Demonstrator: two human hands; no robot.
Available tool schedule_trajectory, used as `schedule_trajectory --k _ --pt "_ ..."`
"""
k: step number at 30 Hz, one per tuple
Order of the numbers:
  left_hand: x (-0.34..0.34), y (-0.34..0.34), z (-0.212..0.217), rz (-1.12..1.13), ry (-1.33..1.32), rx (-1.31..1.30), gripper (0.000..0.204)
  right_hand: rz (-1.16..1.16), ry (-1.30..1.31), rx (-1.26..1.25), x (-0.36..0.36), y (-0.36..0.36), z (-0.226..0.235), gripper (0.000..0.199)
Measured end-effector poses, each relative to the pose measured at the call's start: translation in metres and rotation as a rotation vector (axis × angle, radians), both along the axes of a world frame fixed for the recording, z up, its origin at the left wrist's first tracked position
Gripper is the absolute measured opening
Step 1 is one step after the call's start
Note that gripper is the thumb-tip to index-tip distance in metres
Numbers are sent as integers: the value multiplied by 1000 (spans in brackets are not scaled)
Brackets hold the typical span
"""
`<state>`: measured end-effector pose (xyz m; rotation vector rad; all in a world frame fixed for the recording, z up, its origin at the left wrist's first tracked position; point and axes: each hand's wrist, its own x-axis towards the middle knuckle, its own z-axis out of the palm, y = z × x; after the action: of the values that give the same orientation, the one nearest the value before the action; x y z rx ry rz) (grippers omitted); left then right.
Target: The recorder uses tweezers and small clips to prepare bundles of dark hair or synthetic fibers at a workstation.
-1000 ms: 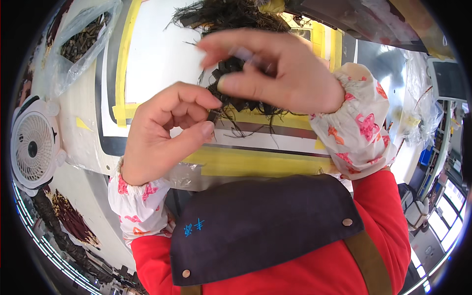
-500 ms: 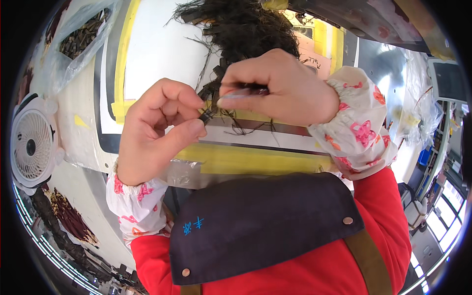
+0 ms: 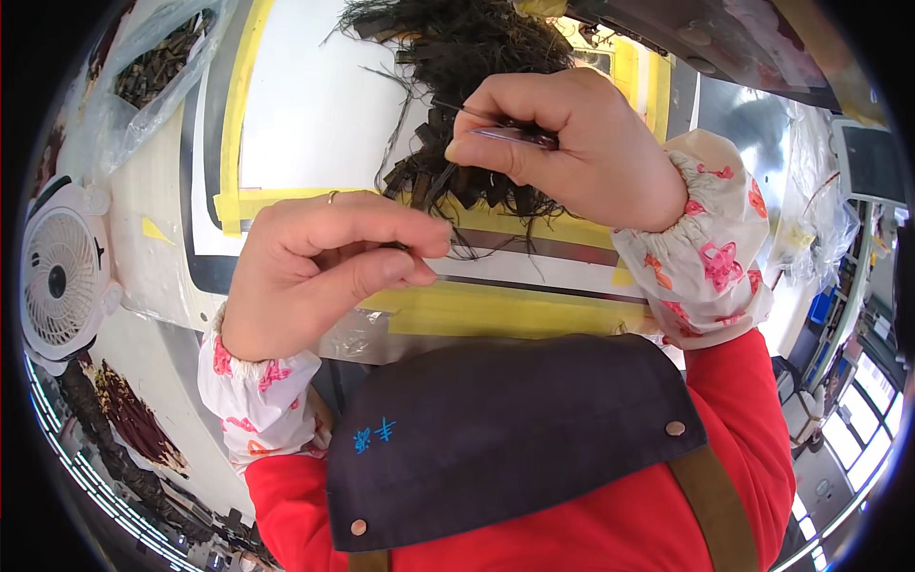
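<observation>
My left hand is closed in a pinch at the near side of the work board. Only a sliver of a small dark piece shows between its thumb and fingers. To the upper right, my right hand is closed around a slim, two-armed metal tool with a dark handle; I cannot tell whether it is snips or tweezers. Its two thin arms stand apart, pointing left. Under and beyond my right hand lies a tangled heap of dark short strips with loose threads, partly hidden by that hand.
Yellow tape edges the white board. A clear bag of dark pieces lies at the upper left, above a white fan. Crumpled clear plastic lies at the right, near a dark screen.
My right hand has moved up and right with the tool, away from the left. My left fingers have closed further over the dark piece, which showed more before.
</observation>
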<state>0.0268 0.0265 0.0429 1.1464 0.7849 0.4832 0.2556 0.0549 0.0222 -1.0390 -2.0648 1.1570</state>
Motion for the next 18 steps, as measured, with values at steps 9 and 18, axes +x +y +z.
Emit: schedule_trajectory --k 9,18 --pt "3 -5 3 158 71 -58 23 -58 53 103 5 -10 -1 11" --pt "-6 2 -9 7 493 243 21 -98 31 212 5 -17 4 15"
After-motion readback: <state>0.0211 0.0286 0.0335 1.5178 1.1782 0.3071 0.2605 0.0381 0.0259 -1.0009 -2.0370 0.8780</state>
